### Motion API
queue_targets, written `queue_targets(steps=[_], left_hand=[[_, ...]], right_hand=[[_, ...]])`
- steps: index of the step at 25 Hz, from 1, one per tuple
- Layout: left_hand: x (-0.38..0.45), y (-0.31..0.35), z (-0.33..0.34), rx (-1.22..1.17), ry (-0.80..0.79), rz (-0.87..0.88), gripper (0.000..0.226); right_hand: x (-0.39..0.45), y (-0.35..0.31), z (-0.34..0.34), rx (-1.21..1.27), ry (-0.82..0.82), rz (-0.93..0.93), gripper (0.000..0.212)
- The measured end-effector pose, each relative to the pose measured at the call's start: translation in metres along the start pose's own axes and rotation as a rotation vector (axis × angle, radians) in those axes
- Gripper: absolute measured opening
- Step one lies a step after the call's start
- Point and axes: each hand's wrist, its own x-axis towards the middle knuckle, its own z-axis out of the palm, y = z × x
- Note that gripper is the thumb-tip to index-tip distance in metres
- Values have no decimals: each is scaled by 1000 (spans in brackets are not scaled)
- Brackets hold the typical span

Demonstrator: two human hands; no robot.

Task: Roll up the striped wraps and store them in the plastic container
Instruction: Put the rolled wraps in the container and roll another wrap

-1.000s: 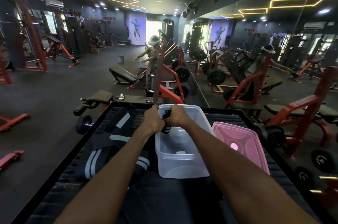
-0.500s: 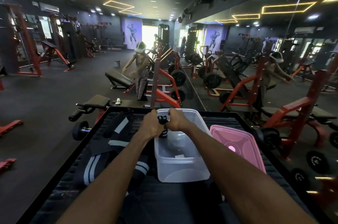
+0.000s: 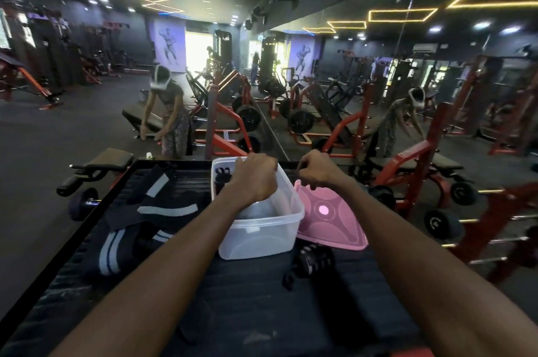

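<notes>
We see one rolled striped wrap point(image 3: 222, 177) lying in the far corner of the clear plastic container point(image 3: 262, 232), just at 9 o'clock of our left hand point(image 3: 256, 179), whose curled fingers hang over the container holding nothing we can make out. Our right hand point(image 3: 318, 170), fingers also curled, hovers at 3 o'clock over one glossy pink lid point(image 3: 329, 215). Unrolled striped wraps point(image 3: 139, 219) sprawl on the dark ribbed table point(image 3: 262, 307) at 9 o'clock, too overlapped to count.

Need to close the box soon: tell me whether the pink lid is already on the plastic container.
No: the pink lid lies on the mat to the right of the plastic container, whose top is open.
</notes>
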Motion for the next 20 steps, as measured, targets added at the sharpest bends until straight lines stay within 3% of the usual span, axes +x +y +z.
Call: queue_targets(steps=[5,9,15,18,20], left_hand=[[-7,40,20,5,14,171,21],[-11,49,32,-36,-56,224,27],[-13,43,37,-111,-57,236,30],[-13,42,38,-173,-48,222,29],[-11,41,36,-207,-43,220,28]], right_hand=[[-46,32,-7,37,-298,247,20],[-72,43,9,66,-590,286,28],[-79,39,25,-70,-711,218,35],[-80,38,31,-170,-741,181,27],[-82,35,26,-106,-743,179,24]])
